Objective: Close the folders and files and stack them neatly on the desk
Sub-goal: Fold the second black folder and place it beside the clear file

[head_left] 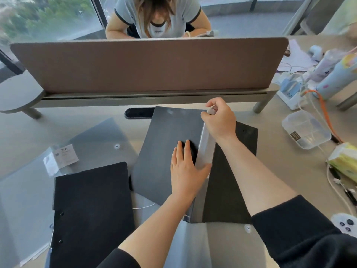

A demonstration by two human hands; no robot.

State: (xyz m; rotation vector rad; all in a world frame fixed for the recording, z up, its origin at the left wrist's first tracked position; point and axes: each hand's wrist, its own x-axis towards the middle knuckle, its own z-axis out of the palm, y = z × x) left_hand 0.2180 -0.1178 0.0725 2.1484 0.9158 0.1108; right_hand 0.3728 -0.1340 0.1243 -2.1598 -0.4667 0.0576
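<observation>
A black folder (166, 147) lies open in the middle of the desk, its right cover (231, 182) spread flat. A translucent spine strip (206, 144) runs down its fold. My left hand (185, 167) presses flat on the left cover beside the strip. My right hand (218, 118) pinches the strip's top end. A closed black clip folder (92, 209) lies at the lower left. Clear plastic snap files (100, 140) are spread to the left, one with a "20" label (65, 153). Another clear file (193, 244) lies under the open folder near me.
A brown desk divider (146, 62) stands across the back, with a person seated behind it. A clear plastic box (305, 128), cables (324, 113), bottles (336, 78), a tissue pack (343, 161) and pens (349, 192) crowd the right side. A cable slot (139, 113) is behind the folder.
</observation>
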